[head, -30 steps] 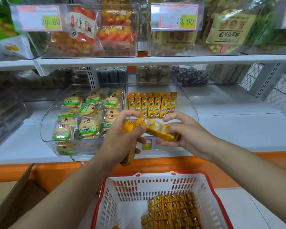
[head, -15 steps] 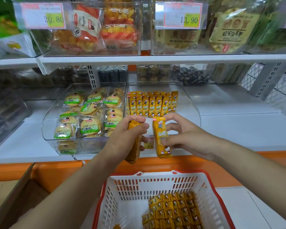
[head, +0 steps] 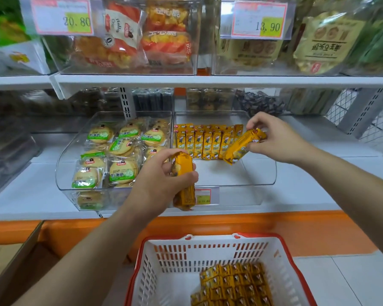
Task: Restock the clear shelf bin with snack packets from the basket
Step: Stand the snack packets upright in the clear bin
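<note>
Right hand point(head: 279, 138) brought packet point(head: 241, 146) over the bin point(head: 241, 195) (left hand point(head: 161, 180) grips more).

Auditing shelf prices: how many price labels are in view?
3: the 20.80 label top left, the 13.90 label top right, a small label on the front wall of the clear bin. Others may be hidden.

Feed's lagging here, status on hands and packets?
Right hand holds one yellow packet tilted over clear bin, beside standing row. Left hand grips spare packets. Nothing blocking.
</note>
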A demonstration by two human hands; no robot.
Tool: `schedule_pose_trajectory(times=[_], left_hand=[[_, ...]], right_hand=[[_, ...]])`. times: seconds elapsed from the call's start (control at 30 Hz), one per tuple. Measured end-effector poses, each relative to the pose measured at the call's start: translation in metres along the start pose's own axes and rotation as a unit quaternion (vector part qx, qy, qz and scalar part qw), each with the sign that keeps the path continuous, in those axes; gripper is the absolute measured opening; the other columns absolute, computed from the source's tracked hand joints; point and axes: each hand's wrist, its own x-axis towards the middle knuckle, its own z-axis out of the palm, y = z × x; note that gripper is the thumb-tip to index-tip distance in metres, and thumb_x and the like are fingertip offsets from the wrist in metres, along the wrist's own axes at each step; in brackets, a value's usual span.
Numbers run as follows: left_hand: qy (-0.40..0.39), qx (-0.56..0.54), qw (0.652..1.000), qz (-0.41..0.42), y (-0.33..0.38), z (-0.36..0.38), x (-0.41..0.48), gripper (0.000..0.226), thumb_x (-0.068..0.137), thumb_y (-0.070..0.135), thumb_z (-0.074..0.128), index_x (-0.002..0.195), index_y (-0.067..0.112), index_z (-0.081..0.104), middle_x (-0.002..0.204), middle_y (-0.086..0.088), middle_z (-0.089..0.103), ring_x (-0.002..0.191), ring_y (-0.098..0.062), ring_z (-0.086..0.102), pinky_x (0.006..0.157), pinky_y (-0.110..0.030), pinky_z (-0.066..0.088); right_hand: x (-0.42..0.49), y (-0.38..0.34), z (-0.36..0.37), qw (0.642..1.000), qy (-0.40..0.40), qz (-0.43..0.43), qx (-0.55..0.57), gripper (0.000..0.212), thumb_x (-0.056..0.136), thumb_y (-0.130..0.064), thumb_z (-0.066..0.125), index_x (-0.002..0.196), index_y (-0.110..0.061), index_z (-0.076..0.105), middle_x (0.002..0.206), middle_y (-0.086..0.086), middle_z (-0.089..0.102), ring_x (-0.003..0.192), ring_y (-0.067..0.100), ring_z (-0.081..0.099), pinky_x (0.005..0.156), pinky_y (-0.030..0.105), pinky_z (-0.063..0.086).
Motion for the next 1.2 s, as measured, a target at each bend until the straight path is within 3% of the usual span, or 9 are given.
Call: schedule_pose_trajectory(times=[0.17, 0.23, 0.37, 0.57, 0.73, 0.93, 1.07, 1.13, 1.2], left_hand=[[0.01, 0.035, 0.999, 0.014, -0.008, 0.002, 0.007, 0.043, 0.085, 0.012, 0.078, 0.12, 0.03, 0.06, 0.099, 0.01, 0.078, 0.092, -0.012, 0.076, 0.072, -0.036, 0.065], [0.008, 0.049, 0.999, 0.015, -0.012, 0.004, 0.011, 0.044, 0.085, 0.014, 0.079, 0.119, 0.034, 0.061, 0.102, 0.01, 0.077, 0.094, -0.009, 0.075, 0.071, -0.035, 0.065], [0.01, 0.049, 0.999, 0.001, -0.02, 0.01, 0.02, 0.045, 0.083, 0.019, 0.081, 0.116, 0.043, 0.061, 0.106, 0.012, 0.076, 0.095, -0.006, 0.073, 0.07, -0.036, 0.065], [0.013, 0.013, 1.0, -0.014, -0.028, 0.021, 0.033, 0.043, 0.085, 0.019, 0.08, 0.117, 0.04, 0.062, 0.112, 0.006, 0.074, 0.097, -0.024, 0.075, 0.072, -0.046, 0.065], [0.017, 0.011, 0.999, -0.028, -0.033, 0.027, 0.036, 0.045, 0.085, 0.02, 0.079, 0.12, 0.039, 0.059, 0.111, 0.008, 0.074, 0.095, -0.022, 0.076, 0.073, -0.047, 0.065], [0.03, 0.022, 0.998, -0.044, -0.031, 0.03, 0.031, 0.056, 0.078, 0.03, 0.084, 0.125, 0.033, 0.052, 0.109, 0.009, 0.076, 0.094, -0.012, 0.075, 0.076, -0.044, 0.065], [0.028, 0.031, 0.998, -0.035, -0.028, 0.033, 0.026, 0.051, 0.075, 0.029, 0.087, 0.115, 0.033, 0.056, 0.104, 0.006, 0.077, 0.093, -0.017, 0.075, 0.072, -0.045, 0.065], [0.026, 0.044, 0.999, -0.019, -0.025, 0.037, 0.02, 0.047, 0.074, 0.029, 0.088, 0.108, 0.036, 0.057, 0.099, 0.007, 0.077, 0.087, -0.018, 0.076, 0.073, -0.047, 0.065], [0.015, 0.071, 0.997, 0.002, -0.021, 0.044, 0.014, 0.047, 0.074, 0.03, 0.089, 0.107, 0.039, 0.057, 0.101, 0.007, 0.073, 0.084, -0.018, 0.074, 0.073, -0.046, 0.064]], right_hand=[[0.059, 0.037, 0.004, 0.977, -0.035, -0.019, -0.209, 0.044, 0.072, -0.024, 0.085, 0.11, -0.024, 0.063, 0.105, 0.003, 0.07, 0.099, 0.026, 0.065, 0.082, 0.033, 0.05], [0.08, 0.049, 0.007, 0.966, -0.051, -0.023, -0.251, 0.042, 0.077, -0.022, 0.08, 0.115, -0.021, 0.061, 0.111, 0.006, 0.069, 0.096, 0.027, 0.063, 0.079, 0.033, 0.05], [0.119, 0.057, 0.016, 0.949, -0.084, 0.01, -0.305, 0.029, 0.078, -0.017, 0.077, 0.101, -0.027, 0.065, 0.106, 0.005, 0.067, 0.088, 0.025, 0.06, 0.073, 0.03, 0.047], [0.147, 0.063, 0.03, 0.92, -0.228, 0.061, -0.313, 0.042, 0.069, -0.019, 0.088, 0.104, -0.023, 0.066, 0.101, 0.002, 0.063, 0.092, 0.022, 0.062, 0.066, 0.025, 0.044], [0.15, 0.075, 0.036, 0.927, -0.184, 0.057, -0.321, 0.04, 0.077, -0.021, 0.081, 0.115, -0.022, 0.067, 0.114, 0.003, 0.065, 0.099, 0.024, 0.062, 0.078, 0.028, 0.051], [0.089, 0.047, 0.013, 0.95, -0.032, 0.017, -0.309, 0.036, 0.081, -0.034, 0.073, 0.115, -0.027, 0.064, 0.12, 0.005, 0.065, 0.106, 0.029, 0.061, 0.086, 0.037, 0.052], [0.016, 0.006, 0.005, 0.989, 0.014, -0.032, -0.145, 0.019, 0.077, -0.025, 0.079, 0.094, -0.027, 0.07, 0.092, -0.005, 0.067, 0.088, 0.019, 0.062, 0.073, 0.028, 0.048], [-0.02, -0.016, 0.009, 0.998, -0.042, -0.01, 0.049, 0.018, 0.079, -0.019, 0.08, 0.092, -0.023, 0.069, 0.085, -0.005, 0.071, 0.076, 0.014, 0.063, 0.065, 0.018, 0.046], [-0.049, -0.035, 0.017, 0.971, -0.109, 0.037, 0.21, 0.022, 0.083, -0.025, 0.077, 0.102, -0.023, 0.067, 0.085, 0.001, 0.073, 0.073, 0.016, 0.068, 0.062, 0.02, 0.052]])
